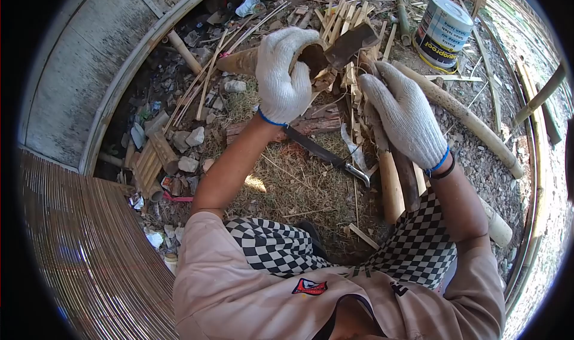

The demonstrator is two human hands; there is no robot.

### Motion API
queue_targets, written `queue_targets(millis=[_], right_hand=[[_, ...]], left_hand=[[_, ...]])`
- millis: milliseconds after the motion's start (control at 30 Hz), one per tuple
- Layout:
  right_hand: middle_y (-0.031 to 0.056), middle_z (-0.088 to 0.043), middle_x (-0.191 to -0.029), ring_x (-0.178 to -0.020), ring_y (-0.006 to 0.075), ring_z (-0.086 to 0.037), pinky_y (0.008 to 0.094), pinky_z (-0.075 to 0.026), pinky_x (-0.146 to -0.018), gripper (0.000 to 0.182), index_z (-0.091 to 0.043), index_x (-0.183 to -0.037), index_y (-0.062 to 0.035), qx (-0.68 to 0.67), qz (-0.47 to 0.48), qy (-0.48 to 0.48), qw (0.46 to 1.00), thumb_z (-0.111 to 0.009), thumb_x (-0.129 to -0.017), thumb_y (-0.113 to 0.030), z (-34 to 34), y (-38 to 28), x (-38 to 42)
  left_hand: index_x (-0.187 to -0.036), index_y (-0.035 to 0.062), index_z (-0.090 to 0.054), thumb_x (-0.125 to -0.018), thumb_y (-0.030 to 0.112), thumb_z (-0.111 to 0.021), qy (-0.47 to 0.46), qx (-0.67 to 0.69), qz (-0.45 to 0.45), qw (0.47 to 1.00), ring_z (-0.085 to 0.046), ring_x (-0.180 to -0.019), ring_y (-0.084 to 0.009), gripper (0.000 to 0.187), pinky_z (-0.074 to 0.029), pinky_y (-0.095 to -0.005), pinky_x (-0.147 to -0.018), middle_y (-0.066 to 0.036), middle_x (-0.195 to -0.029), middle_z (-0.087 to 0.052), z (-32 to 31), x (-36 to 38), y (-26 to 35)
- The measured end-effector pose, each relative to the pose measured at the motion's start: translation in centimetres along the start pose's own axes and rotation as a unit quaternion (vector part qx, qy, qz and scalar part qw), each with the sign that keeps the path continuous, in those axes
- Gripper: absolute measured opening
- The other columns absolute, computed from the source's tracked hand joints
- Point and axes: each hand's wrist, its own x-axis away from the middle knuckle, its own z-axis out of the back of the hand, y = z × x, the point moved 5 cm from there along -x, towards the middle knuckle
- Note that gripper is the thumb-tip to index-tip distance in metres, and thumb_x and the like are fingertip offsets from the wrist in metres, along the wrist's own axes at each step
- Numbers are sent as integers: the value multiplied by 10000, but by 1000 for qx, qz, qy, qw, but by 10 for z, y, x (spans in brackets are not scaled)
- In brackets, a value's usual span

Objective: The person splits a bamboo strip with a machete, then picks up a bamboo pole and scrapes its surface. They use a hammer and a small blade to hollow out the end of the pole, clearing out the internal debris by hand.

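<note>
Bamboo pole (391,184) gripped by right hand (406,116); left hand (286,71) clasps cleaver (353,42).

One view only, from the head, looking steeply down and forward with a wide fisheye lens. It sits close above the lap and both gloved hands (347,95), with littered ground (287,184) ahead. Dark lens corners ring the frame.
</note>
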Motion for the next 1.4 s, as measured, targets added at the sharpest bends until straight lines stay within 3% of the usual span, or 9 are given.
queue_targets(millis=[167,367,433,633,767,967,1200,1233,1400], right_hand=[[89,-661,-705,-604,150,-657,332,-524,-571,383,-661,-1186,46,47,-18,-64,997,-592,-1103,-321,0,-4,2],[200,-711,-811,-751,284,-749,397,-573,-705,342,-627,-1248,57,75,97,33,992,-636,-1067,-233,-9,0,2],[188,-716,-809,-733,271,-738,396,-571,-695,336,-629,-1238,53,82,9,-50,995,-641,-1064,-234,-9,-8,4],[152,-702,-762,-695,245,-712,397,-563,-671,325,-639,-1194,51,-55,-47,67,995,-643,-1066,-248,2,-12,6],[206,-729,-823,-747,274,-761,385,-574,-678,342,-637,-1219,57,70,54,1,996,-626,-1076,-253,-13,0,5],[164,-703,-768,-707,237,-736,385,-569,-665,340,-641,-1241,48,-67,-55,56,995,-620,-1081,-251,1,-13,8],[97,-661,-726,-655,152,-658,356,-535,-620,342,-637,-1208,54,43,43,35,998,-615,-1091,-267,1,2,-1],[90,-650,-702,-619,146,-638,353,-528,-601,341,-632,-1207,55,-33,-60,40,997,-615,-1091,-266,6,-15,5],[42,-662,-696,-568,103,-648,273,-496,-513,323,-653,-1185,20,86,64,-15,994,-618,-1091,-287,-2,-5,-3]], left_hand=[[-1251,2,-679,-758,-152,-497,-54,-31,-25,998,-620,-1229,-296,547,-520,-413,-1110,-152,-1275,-599,-4,8,7],[-1238,30,-697,-747,-142,-516,-18,9,9,1000,-614,-1203,-325,551,-501,-444,-1083,-142,-1247,-619,0,2,-2],[-1206,84,-722,-713,-99,-545,-5,-6,-17,1000,-606,-1133,-367,555,-472,-493,-1015,-127,-1179,-664,-3,3,0],[-1212,83,-723,-725,-89,-538,11,2,-7,1000,-594,-1134,-371,548,-473,-493,-1019,-138,-1195,-651,-5,0,-6],[-1217,82,-724,-736,-82,-538,8,-12,-16,1000,-589,-1137,-367,541,-460,-489,-1042,-135,-1190,-646,-5,-1,-1],[-1252,11,-692,-802,-124,-498,-8,1,-2,1000,-616,-1209,-306,508,-494,-426,-1091,-148,-1254,-620,-7,0,-4],[-1232,87,-711,-734,-79,-535,4,-14,-23,1000,-583,-1143,-359,554,-458,-493,-1024,-128,-1189,-647,-11,1,-5],[-1232,87,-711,-733,-79,-537,10,-2,-13,1000,-583,-1142,-359,554,-458,-493,-1024,-128,-1189,-647,-11,1,-6],[-1235,90,-713,-742,-80,-548,13,-8,-29,999,-587,-1136,-356,547,-457,-489,-1018,-127,-1189,-649,-9,-3,-7]])
